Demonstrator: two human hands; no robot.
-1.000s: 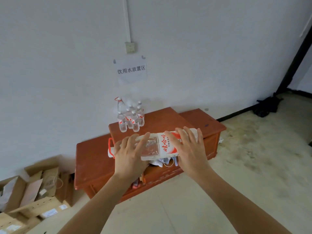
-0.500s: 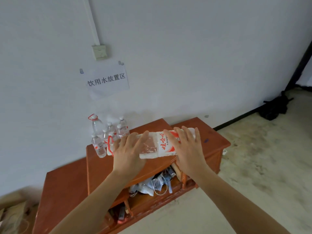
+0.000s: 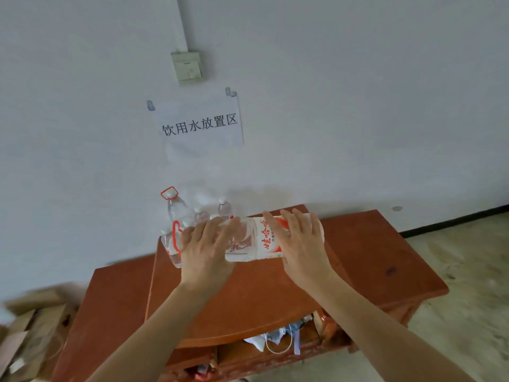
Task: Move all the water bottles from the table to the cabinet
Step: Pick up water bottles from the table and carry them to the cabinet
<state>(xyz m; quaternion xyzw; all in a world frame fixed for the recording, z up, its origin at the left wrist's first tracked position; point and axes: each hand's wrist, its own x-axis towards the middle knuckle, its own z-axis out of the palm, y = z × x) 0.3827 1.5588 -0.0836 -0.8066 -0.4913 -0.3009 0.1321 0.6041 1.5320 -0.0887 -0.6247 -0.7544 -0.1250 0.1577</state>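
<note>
A large clear water bottle (image 3: 248,238) with a red-and-white label and a red handle lies on its side in both my hands, held above the top of the red-brown wooden cabinet (image 3: 256,299). My left hand (image 3: 205,249) grips its neck end, my right hand (image 3: 300,244) its base end. Behind it, against the wall at the cabinet's back left, stand several small water bottles (image 3: 224,209) and one taller bottle with a red handle (image 3: 176,205). My left hand partly hides them.
A paper sign with Chinese characters (image 3: 199,125) and a wall socket (image 3: 187,66) hang above the cabinet. Clutter and cords fill the open shelf (image 3: 278,340) under the top. Cardboard boxes (image 3: 30,326) lie on the floor at left. Bare concrete floor (image 3: 468,299) spreads to the right.
I have come closer to the cabinet and the view has tilted up. The big bottle, still in both hands, now hangs over the cabinet top, right in front of the standing bottles.
</note>
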